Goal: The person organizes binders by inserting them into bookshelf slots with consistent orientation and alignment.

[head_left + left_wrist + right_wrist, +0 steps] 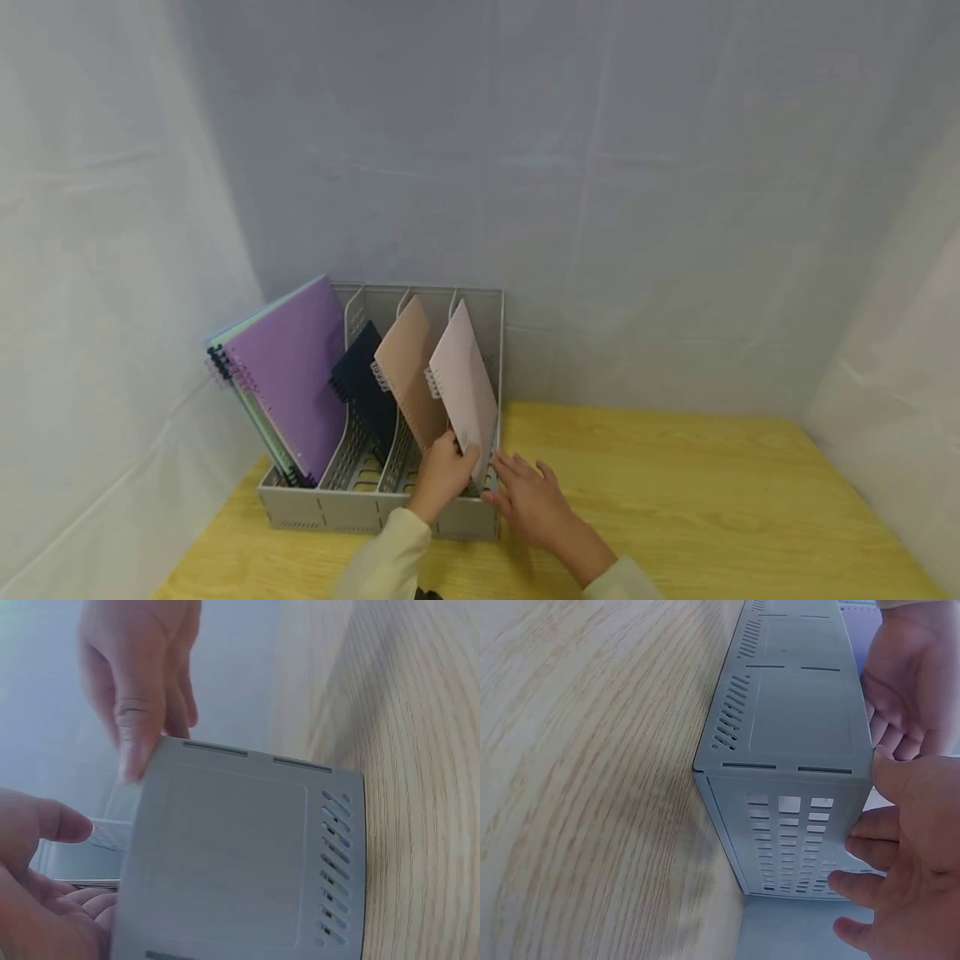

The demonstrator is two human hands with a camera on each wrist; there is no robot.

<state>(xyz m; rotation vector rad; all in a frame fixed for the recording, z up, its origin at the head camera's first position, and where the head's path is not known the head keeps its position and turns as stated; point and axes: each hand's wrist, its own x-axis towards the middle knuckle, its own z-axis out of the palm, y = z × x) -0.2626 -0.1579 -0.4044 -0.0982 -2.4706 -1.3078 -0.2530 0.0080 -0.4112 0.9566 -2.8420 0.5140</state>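
Observation:
A pale pinkish-white spiral notebook (463, 379) stands tilted in the rightmost slot of a grey file organizer (465, 521). My left hand (441, 475) pinches its lower near edge, the thumb on the cover and the fingers mostly behind it. Against the organizer's right side wall, near the front corner, my right hand (536, 504) rests with fingers extended. In the right wrist view, its fingers (866, 885) touch the perforated wall (791, 832), and the thumb lies at the corner's top edge.
Left of the held notebook stand a tan spiral notebook (411, 371) and a dark navy one (369, 383) in neighbouring slots. A purple notebook (292, 375) leans in the leftmost slot with green and blue ones behind it. The wooden table (675, 492) extends right; pale sheeting (637, 208) hangs around it.

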